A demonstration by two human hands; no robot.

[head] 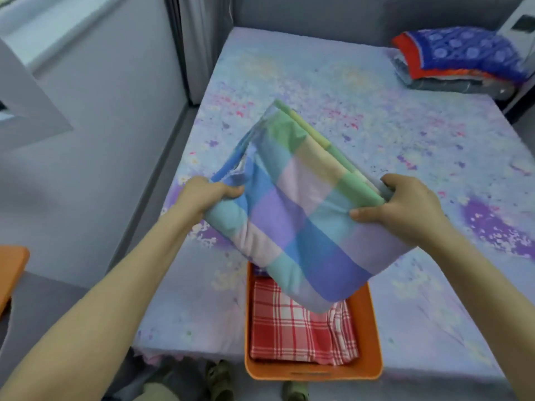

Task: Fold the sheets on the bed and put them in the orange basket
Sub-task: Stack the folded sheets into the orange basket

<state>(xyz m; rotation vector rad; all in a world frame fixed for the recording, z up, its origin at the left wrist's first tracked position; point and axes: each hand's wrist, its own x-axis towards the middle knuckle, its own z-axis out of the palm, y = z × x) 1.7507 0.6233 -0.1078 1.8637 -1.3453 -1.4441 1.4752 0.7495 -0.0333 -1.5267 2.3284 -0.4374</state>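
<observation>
Right over the orange basket (373, 342), the folded pastel checked sheet (298, 209) is hanging in the air, tilted so one corner is pointing down at the basket and covering its far end. The left grip (208, 195) is clenching the sheet's left edge, fingers curling round a bunch of the layers. The right grip (405, 204) is pinching the opposite edge, thumb on top and fingers tucked underneath. Inside the basket a red plaid sheet (298, 331) is lying folded, and honestly I can't tell if the pastel corner is touching it or just hovering above. The basket itself is sitting on the near edge of the bed (318, 82), which is wearing a lilac floral cover. Way beyond the basket, at the bed's far right corner, a pile of blue and red patterned cloth (460, 59) is sitting. Far off to the basket's left, another orange thing (11, 267) is poking into view, cut off by the frame.
</observation>
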